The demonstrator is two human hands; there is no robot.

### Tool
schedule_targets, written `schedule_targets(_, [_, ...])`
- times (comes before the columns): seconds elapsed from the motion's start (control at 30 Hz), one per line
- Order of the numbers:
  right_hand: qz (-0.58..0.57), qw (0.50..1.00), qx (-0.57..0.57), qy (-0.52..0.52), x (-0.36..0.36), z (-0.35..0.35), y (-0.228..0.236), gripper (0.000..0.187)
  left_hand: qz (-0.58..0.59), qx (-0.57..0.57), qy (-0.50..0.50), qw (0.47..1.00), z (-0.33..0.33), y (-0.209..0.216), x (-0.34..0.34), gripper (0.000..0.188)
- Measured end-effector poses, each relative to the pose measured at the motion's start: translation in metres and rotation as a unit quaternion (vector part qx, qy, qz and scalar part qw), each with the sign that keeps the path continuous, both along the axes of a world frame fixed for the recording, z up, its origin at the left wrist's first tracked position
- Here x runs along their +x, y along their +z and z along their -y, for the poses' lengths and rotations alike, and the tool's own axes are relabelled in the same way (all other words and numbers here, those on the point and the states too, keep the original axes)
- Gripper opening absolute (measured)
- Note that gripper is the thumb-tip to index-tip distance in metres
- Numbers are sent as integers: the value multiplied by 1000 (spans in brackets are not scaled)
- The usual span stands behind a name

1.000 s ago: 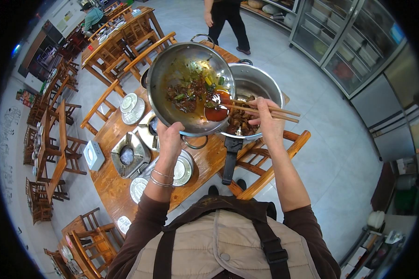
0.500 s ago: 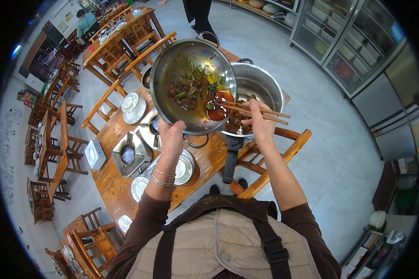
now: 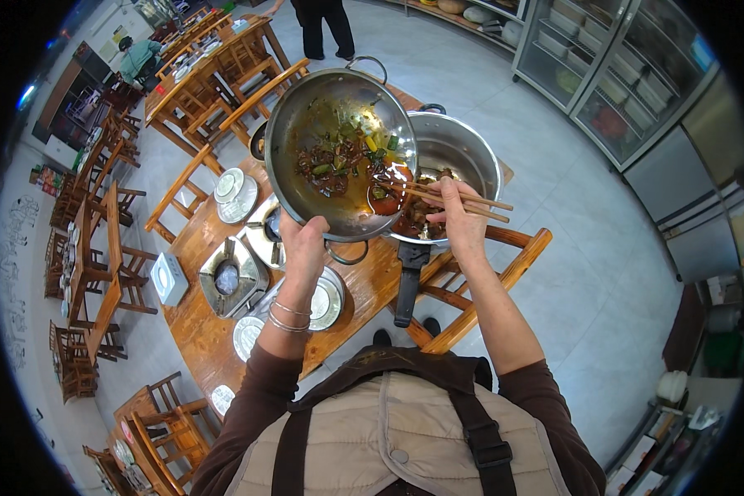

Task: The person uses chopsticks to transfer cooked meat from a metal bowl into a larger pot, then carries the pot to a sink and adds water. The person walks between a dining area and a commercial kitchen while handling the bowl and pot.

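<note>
Mostly ahead of our left hand (image 3: 303,246), the two-handled steel pan (image 3: 293,132) was held tilted, its near rim caught in that hand beside a loop handle. We had the thumb over the rim; the other fingers were largely hidden under it, so we could not see how far they curled. Our right hand (image 3: 463,221) was to the right of the pan, over the long-handled steel pot (image 3: 463,136), its fingers pinched round a pair of wooden chopsticks (image 3: 492,201) whose tips reached left into the pan, at the reddish sauce (image 3: 388,202). Inside the pan we saw dark brown chunks (image 3: 329,169) and green and yellow vegetable pieces (image 3: 372,143), with the sauce pooled on the side toward the pot. Down in the pot lay brown pieces (image 3: 413,225), partly covered by our right hand. From where we looked, the pan overlapped the pot's left edge; whether the two touched, we could not tell. On the wooden table (image 3: 190,331) below, a gas stove (image 3: 240,285) stood left of our left forearm
</note>
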State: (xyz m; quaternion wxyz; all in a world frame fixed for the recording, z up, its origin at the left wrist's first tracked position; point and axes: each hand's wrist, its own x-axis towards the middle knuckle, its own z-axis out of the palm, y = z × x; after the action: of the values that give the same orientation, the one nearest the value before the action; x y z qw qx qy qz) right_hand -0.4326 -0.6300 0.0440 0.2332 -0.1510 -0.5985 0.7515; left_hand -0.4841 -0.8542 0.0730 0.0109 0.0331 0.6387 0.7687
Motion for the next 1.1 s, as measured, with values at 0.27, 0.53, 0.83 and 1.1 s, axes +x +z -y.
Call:
schedule_targets(0.27, [5, 1000, 15, 4, 2, 0, 2, 31, -18, -4, 10, 1000, -2, 0, 0, 44])
schedule_targets(0.53, [3, 1000, 13, 2, 2, 1, 5, 30, -78, -16, 27, 997, -6, 0, -1, 39])
schedule_targets(0.83, [0, 1000, 29, -2, 2, -4, 5, 32, -8, -6, -5, 1000, -8, 4, -2, 50])
schedule_targets(1.1, [4, 999, 40, 5, 4, -6, 11, 31, -12, -8, -12, 1000, -11, 2, -4, 52])
